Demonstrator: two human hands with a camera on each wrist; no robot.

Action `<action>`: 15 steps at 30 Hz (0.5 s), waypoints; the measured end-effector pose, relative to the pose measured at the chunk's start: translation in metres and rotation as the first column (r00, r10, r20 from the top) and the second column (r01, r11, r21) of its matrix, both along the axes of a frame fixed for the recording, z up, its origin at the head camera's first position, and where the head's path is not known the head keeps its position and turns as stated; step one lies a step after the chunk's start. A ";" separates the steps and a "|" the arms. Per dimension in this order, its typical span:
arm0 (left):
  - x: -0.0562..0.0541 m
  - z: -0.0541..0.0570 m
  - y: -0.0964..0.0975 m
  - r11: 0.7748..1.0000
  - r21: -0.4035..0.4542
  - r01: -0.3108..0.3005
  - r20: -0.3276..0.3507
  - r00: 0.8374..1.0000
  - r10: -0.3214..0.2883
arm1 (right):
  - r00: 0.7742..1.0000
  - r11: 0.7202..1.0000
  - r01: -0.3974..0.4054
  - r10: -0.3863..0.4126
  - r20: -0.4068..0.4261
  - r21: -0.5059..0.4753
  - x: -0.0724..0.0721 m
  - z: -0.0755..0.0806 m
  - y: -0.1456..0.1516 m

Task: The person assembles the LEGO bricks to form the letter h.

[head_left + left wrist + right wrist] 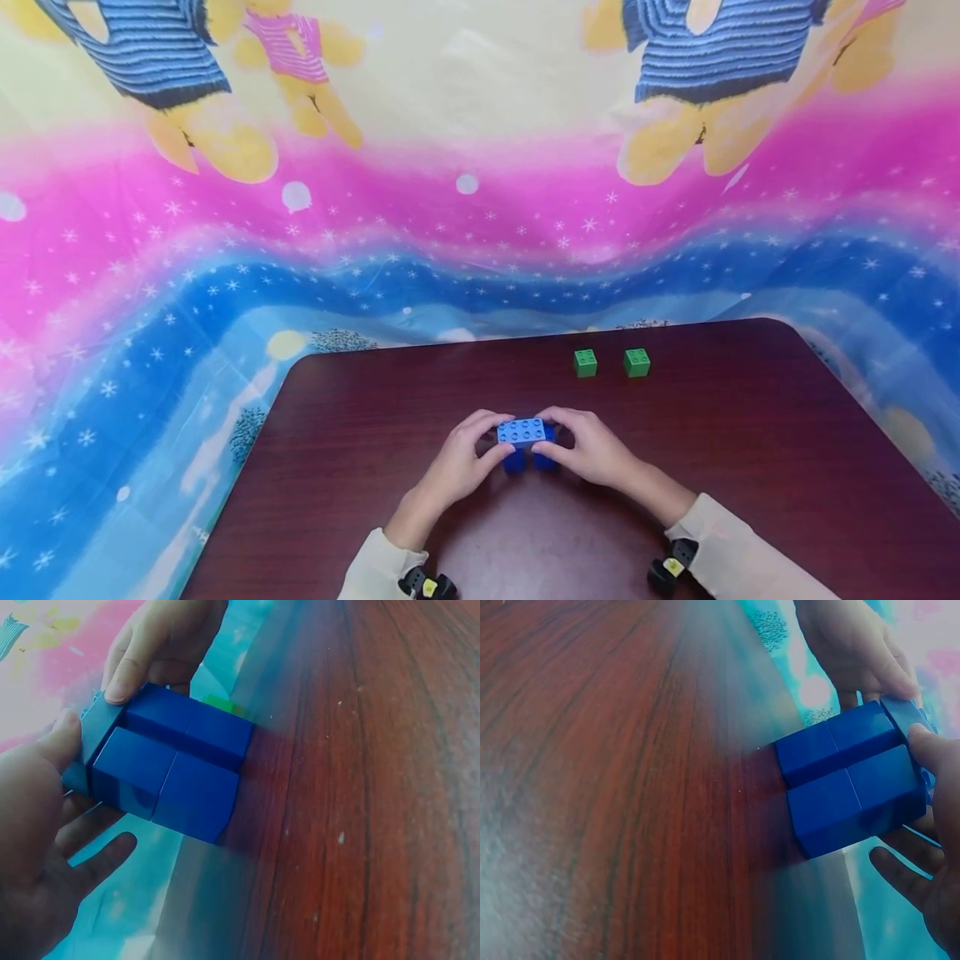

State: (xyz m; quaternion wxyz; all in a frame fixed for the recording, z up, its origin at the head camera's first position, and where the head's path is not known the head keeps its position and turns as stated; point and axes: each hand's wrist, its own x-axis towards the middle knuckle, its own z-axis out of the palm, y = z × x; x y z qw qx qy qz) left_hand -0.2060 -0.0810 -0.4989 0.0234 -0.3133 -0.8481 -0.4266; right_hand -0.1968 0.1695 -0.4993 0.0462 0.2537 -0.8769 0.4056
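Note:
A long, light blue building brick with studs on top lies across two stacks of darker blue bricks. The stacks stand side by side with a narrow gap, each two bricks high, on the table. My left hand pinches the long brick's left end between thumb and fingers. At the other end my right hand holds it the same way. In the right wrist view the right thumb rests on the long brick's near side. The undersides of the stacks are hidden.
Two green bricks with studs on top stand apart near the far edge of the dark wooden table. Behind the table hangs a patterned cloth in pink and blue.

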 end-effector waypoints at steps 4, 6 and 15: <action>0.000 0.001 -0.001 1.000 0.008 0.005 -0.005 1.000 -0.004 | 1.000 1.000 0.003 -0.003 -0.007 -0.003 0.000 0.000 -0.001; 0.000 0.003 -0.001 1.000 0.007 0.004 -0.014 1.000 -0.004 | 1.000 1.000 0.006 -0.006 -0.008 -0.004 0.000 0.001 -0.002; -0.002 0.004 -0.001 1.000 0.011 0.015 -0.037 0.999 -0.014 | 1.000 1.000 -0.007 0.006 -0.024 -0.020 0.001 0.000 -0.002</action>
